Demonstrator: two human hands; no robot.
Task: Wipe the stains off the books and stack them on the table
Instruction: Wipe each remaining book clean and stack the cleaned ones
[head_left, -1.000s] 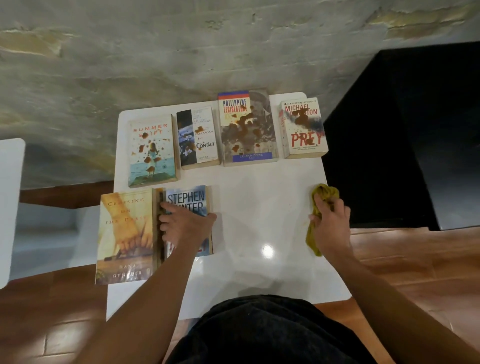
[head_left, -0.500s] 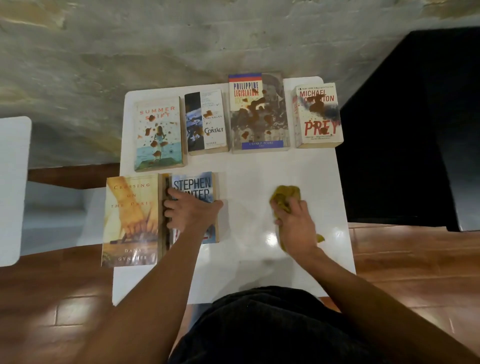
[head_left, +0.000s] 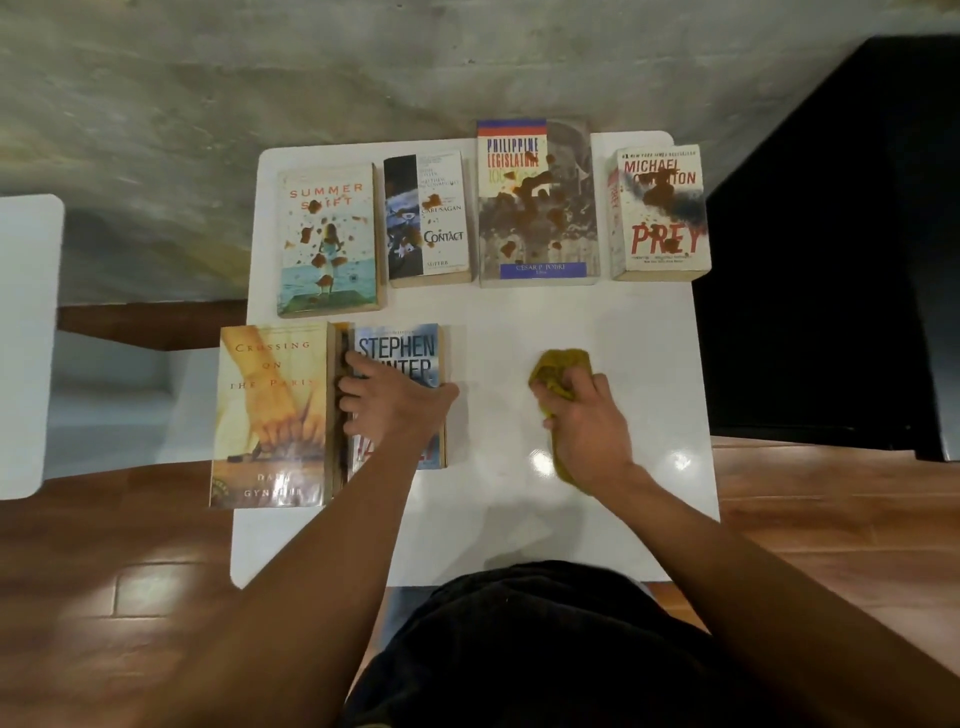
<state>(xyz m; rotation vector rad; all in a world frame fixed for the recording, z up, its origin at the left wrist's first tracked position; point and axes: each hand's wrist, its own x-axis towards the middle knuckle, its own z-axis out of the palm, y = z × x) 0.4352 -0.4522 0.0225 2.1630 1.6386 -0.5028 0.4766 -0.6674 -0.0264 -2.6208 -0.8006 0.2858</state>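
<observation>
Several books lie flat on a white table (head_left: 613, 322). The back row holds four with brown stains: Summer Shift (head_left: 328, 241), Contact (head_left: 427, 218), Philippine Legislature (head_left: 537, 202) and Prey (head_left: 661, 210). In front at the left lie Crossing on the Paris (head_left: 271, 415) and the blue Stephen Hunter book (head_left: 410, 348). My left hand (head_left: 387, 400) lies on the Stephen Hunter book, its fingers curled over the book's left edge. My right hand (head_left: 587, 421) grips a crumpled yellow-green cloth (head_left: 558, 366) on the bare table, right of that book.
A wooden floor surrounds the table. A black cabinet (head_left: 841, 234) stands right of it, a white surface (head_left: 26, 338) to the left, and a grey concrete wall behind. My dark-clothed lap is at the table's front edge.
My right hand has carried the cloth from the table's right edge leftward toward the Stephen Hunter book. My left hand has stayed on that book.
</observation>
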